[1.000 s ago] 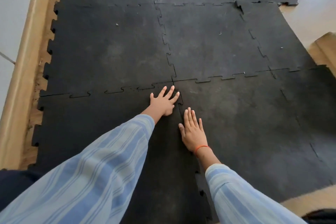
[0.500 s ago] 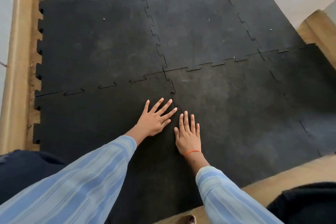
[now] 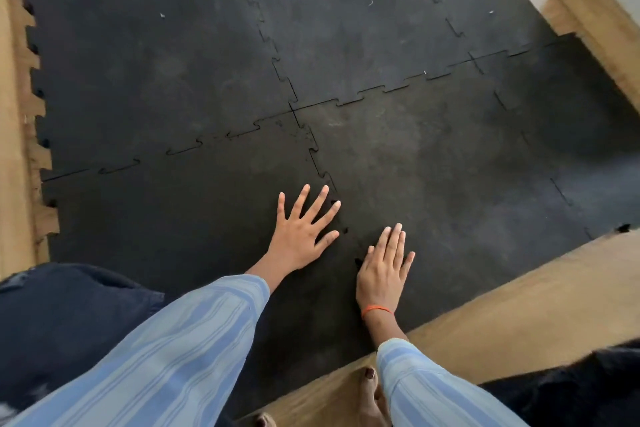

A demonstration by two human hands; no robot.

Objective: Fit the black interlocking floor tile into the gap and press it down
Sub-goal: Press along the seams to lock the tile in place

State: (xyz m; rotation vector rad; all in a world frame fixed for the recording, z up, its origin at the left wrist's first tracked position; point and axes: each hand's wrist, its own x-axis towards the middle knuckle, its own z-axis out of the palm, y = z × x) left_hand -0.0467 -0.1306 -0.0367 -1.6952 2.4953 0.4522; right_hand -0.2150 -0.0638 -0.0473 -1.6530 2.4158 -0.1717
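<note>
The black interlocking floor tile (image 3: 180, 218) lies at the near left of the mat, its toothed edges meeting the neighbouring tiles. My left hand (image 3: 301, 232) rests flat on it with fingers spread, right beside the zigzag seam (image 3: 320, 166). My right hand (image 3: 384, 270), with an orange band at the wrist, lies flat with fingers together on the adjoining black tile (image 3: 450, 184), just across that seam. Small dark gaps show in the seam between the two hands. Neither hand holds anything.
More black tiles (image 3: 346, 28) cover the floor ahead. Bare wooden floor (image 3: 502, 315) shows along the near right and left edges, where tile teeth stick out. A foot (image 3: 369, 392) stands on the wood below my right arm. Dark fabric (image 3: 62, 315) covers the lower left.
Both hands have slid toward me along the seam between the two near tiles, staying flat. The view has shifted closer, so more wooden floor and a foot show at the bottom.
</note>
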